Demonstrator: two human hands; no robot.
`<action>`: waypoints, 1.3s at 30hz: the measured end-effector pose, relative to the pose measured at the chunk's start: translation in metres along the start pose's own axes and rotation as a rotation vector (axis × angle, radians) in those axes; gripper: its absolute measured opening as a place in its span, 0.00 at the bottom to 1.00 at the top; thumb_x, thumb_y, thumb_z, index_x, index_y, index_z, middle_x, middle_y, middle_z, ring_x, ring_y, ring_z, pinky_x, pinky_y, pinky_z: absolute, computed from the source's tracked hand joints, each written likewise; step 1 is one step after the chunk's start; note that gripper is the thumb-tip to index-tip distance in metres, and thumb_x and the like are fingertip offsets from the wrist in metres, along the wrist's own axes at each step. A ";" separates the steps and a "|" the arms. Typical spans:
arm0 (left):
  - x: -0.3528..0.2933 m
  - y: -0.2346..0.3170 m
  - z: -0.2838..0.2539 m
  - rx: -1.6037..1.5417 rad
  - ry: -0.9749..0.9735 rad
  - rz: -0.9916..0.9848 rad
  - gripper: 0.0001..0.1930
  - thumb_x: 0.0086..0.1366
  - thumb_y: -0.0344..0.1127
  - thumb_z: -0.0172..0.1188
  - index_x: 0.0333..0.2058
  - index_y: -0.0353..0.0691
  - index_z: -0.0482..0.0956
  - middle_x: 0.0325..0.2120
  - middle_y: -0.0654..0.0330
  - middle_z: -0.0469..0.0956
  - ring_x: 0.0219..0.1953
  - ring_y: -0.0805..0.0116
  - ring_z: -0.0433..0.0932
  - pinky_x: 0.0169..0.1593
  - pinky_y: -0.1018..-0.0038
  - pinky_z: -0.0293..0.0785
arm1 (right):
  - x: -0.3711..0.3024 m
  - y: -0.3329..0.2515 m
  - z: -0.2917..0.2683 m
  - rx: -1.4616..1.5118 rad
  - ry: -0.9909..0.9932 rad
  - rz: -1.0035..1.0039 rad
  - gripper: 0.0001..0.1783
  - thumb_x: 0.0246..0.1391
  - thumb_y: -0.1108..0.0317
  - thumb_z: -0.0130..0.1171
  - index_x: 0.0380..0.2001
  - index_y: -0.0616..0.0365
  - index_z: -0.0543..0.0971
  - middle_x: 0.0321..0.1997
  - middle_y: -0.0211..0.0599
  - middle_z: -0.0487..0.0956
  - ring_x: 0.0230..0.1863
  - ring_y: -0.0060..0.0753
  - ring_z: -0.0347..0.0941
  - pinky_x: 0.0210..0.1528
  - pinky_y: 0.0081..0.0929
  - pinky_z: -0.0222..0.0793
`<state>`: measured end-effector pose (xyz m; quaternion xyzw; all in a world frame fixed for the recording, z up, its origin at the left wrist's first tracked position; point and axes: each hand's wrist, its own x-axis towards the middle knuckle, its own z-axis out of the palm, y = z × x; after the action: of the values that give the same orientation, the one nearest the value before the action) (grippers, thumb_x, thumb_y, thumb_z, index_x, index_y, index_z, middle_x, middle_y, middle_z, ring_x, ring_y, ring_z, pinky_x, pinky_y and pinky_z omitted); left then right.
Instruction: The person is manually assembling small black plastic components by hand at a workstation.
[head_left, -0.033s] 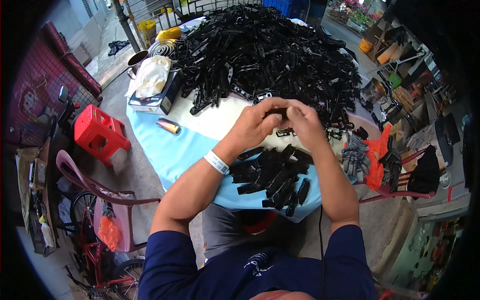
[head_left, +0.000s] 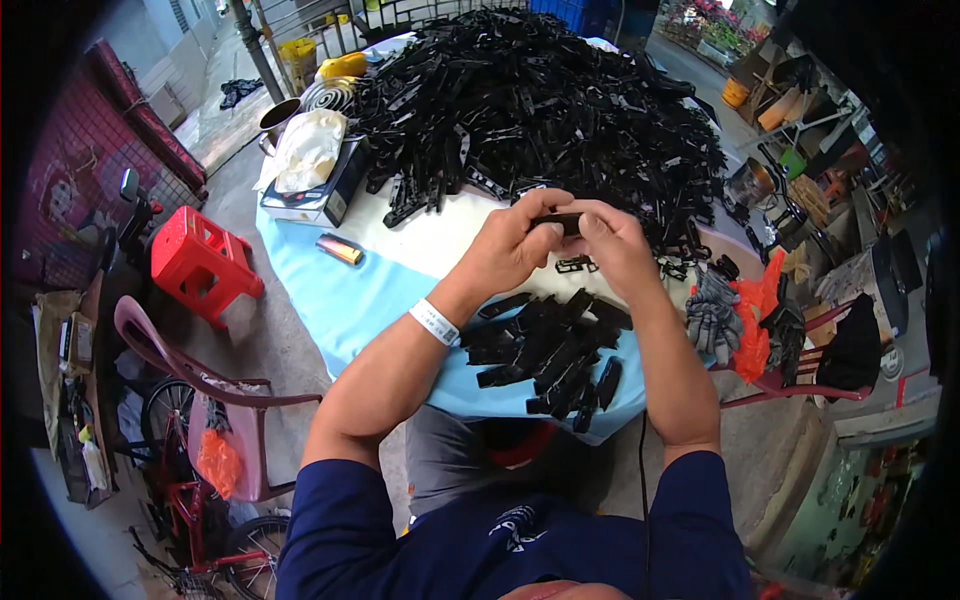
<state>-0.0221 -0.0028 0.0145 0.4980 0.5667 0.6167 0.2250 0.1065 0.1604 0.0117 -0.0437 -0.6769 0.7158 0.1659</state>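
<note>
Between my two hands is a small, dark, elongated plastic piece (head_left: 562, 222), held over the table. The thumb and curled fingers of my left hand (head_left: 512, 243) pinch one end. My right hand (head_left: 612, 245) grips the other end, its thumb along the piece. Fingers cover much of it. Just beyond my hands rises a big heap of black plastic parts (head_left: 540, 100), some looking like frames with slots. Nearer to me, between my forearms, lies a smaller pile of long black pieces (head_left: 540, 350). A few slotted black parts (head_left: 575, 265) lie under my right hand.
A box (head_left: 320, 195) topped by a pale crumpled wrapper (head_left: 308, 155), a metal mug (head_left: 278, 118) and a lighter-like object (head_left: 340, 250) stand left on the cloth-covered table (head_left: 310, 290). Grey gloves (head_left: 712, 310) and an orange bag (head_left: 755, 325) lie right. A red stool (head_left: 203, 262) is left.
The dark piece shows more plainly between my fingers, and my right thumb has shifted slightly on it. Both hands stay in nearly the same place; the piles look the same.
</note>
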 end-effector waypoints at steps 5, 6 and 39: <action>0.002 -0.001 0.001 -0.088 -0.074 -0.059 0.23 0.70 0.28 0.49 0.63 0.36 0.66 0.28 0.63 0.75 0.26 0.77 0.73 0.31 0.79 0.71 | -0.005 0.000 -0.003 0.030 0.113 -0.002 0.17 0.62 0.73 0.61 0.53 0.67 0.78 0.44 0.41 0.84 0.40 0.29 0.82 0.46 0.29 0.80; 0.000 -0.001 -0.001 -0.115 -0.078 -0.082 0.24 0.69 0.28 0.49 0.64 0.36 0.65 0.28 0.63 0.76 0.26 0.77 0.73 0.32 0.79 0.71 | -0.004 0.000 -0.002 0.068 0.104 -0.011 0.17 0.60 0.77 0.62 0.52 0.66 0.78 0.43 0.40 0.84 0.39 0.28 0.81 0.45 0.28 0.80; 0.005 -0.014 0.004 0.312 0.102 0.154 0.20 0.57 0.26 0.69 0.50 0.35 0.81 0.33 0.58 0.82 0.30 0.72 0.80 0.36 0.75 0.77 | -0.001 -0.009 -0.008 -0.688 0.096 -0.259 0.14 0.55 0.73 0.65 0.46 0.59 0.83 0.41 0.38 0.83 0.39 0.31 0.82 0.43 0.28 0.76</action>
<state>-0.0245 0.0067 0.0029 0.5368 0.6262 0.5613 0.0680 0.1117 0.1680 0.0200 -0.0442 -0.8693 0.4167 0.2623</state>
